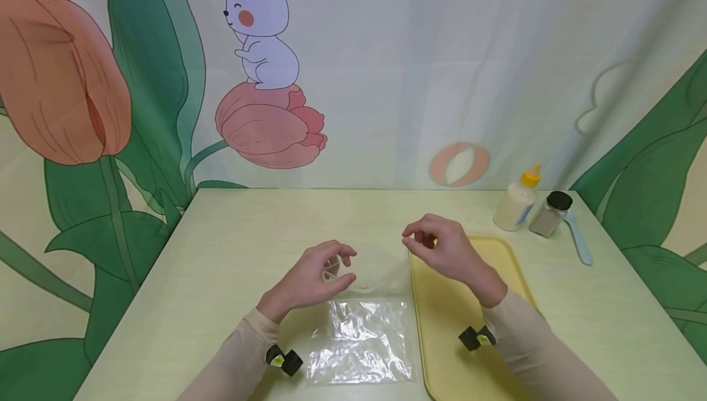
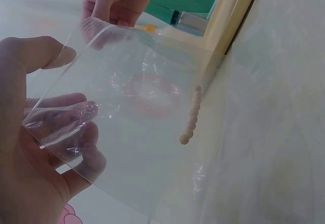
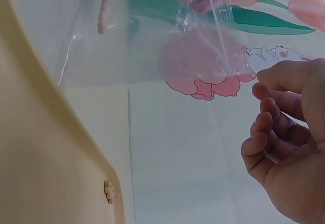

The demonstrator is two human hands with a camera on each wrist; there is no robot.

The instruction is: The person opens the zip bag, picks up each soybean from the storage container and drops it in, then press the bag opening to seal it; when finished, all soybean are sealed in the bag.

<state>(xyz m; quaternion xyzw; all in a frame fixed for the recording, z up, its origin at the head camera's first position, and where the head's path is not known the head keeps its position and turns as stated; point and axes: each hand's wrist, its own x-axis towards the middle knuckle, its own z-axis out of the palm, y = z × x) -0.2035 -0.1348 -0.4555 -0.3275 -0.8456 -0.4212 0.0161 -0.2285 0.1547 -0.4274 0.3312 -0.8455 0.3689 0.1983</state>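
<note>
A clear zip bag point(image 2: 147, 82) hangs upright between the two hands, with a row of small beige beads point(image 2: 192, 117) along its bottom. My right hand point(image 1: 439, 247) pinches its upper corner between thumb and index finger. My left hand point(image 1: 317, 275) has its lower fingers point(image 2: 91, 160) curled at the other side of the bag's mouth, with crumpled film about them, while the thumb stands apart. Part of those fingers shows only through the plastic. Below the hands, a clear plastic bag point(image 1: 359, 342) lies flat on the table.
To the right, partly under the right forearm, lies a yellow tray point(image 1: 442, 327); a small cluster of beads point(image 3: 109, 191) sits by its rim. Farther back stand a yellow-capped bottle point(image 1: 513, 204) and a black-lidded jar point(image 1: 551, 214), with a light blue spoon-like utensil point(image 1: 579, 238) beside them.
</note>
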